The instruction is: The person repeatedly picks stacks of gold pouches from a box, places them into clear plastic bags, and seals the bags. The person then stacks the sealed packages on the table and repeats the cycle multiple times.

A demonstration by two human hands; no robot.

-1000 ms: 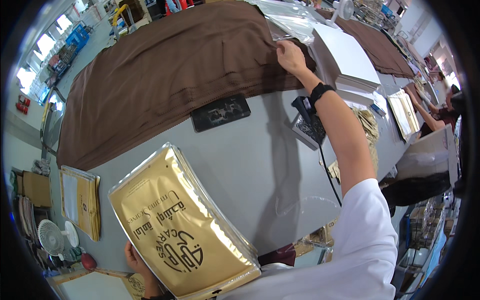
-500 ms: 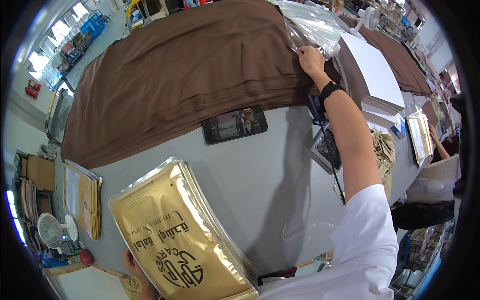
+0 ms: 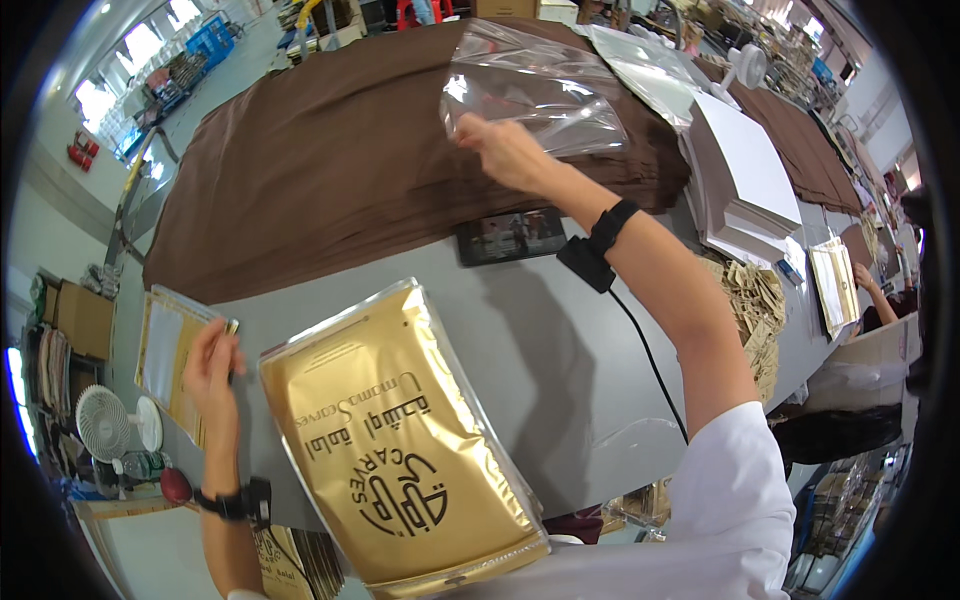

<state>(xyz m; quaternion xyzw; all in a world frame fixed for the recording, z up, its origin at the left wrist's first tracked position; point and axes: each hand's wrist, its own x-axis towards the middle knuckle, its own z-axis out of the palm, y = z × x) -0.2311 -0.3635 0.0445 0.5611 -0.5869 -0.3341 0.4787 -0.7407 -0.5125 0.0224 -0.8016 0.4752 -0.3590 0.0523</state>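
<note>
My right hand (image 3: 505,152) pinches the edge of a clear plastic bag (image 3: 535,90) and holds it over a wide stack of brown fabric (image 3: 330,150). At the left, my left hand (image 3: 212,375) is raised with bent fingers beside flat gold-edged packages (image 3: 168,355). A small dark and yellowish thing shows by its fingertips, too small to name. Between my arms lies a pile of shiny gold printed packages (image 3: 400,440), tilted, its near end close to my body. Each wrist wears a black strap with a cable.
A phone (image 3: 512,237) lies against the fabric's near edge. To the right stand a stack of white sheets (image 3: 745,160), more clear bags (image 3: 645,65) and a heap of beige tags (image 3: 750,315). White fans (image 3: 103,420) stand around. Another person's hand (image 3: 866,280) shows far right.
My right hand has moved left, drawing a clear bag from the pile over the fabric. My left hand has left the gold packages' edge and come up beside the packages at left.
</note>
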